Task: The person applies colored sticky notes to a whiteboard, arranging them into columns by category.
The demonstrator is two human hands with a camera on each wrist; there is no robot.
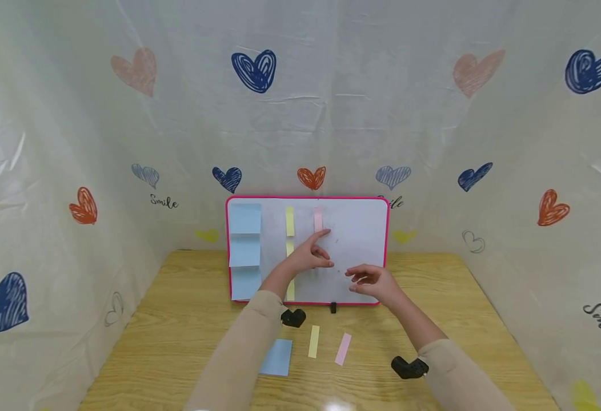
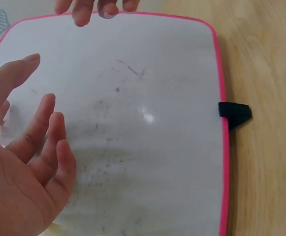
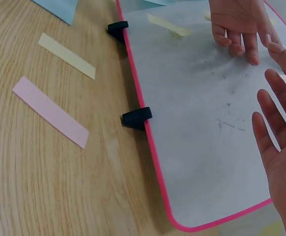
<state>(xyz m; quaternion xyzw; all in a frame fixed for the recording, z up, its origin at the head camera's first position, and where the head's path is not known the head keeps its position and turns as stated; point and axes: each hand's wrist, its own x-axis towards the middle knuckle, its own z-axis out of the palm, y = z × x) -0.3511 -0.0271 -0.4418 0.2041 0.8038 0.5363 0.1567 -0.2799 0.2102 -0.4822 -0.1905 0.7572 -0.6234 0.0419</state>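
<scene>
A whiteboard [image 1: 354, 228] with a pink rim stands at the back of the table. On it, a pink sticky strip [image 1: 318, 216] hangs near the top, with my left hand [image 1: 307, 256] just in front, index finger extended by the strip's lower end. Whether that finger touches the strip, I cannot tell. The hand's other fingers are loosely bent around nothing. My right hand [image 1: 377, 283] hovers before the board's lower right, fingers relaxed, nothing in them. Left of the pink strip, yellow strips [image 1: 290, 221] form a column, partly hidden by my left arm. Three blue sticky notes [image 1: 244, 251] line the board's left side.
On the wooden table [image 1: 177, 325] lie a blue pad [image 1: 280, 358], a yellow strip pad [image 1: 313, 341] and a pink strip pad [image 1: 343, 349]. Black feet [image 3: 137, 117] hold the board's lower edge. A heart-printed curtain [image 1: 300, 131] surrounds the table.
</scene>
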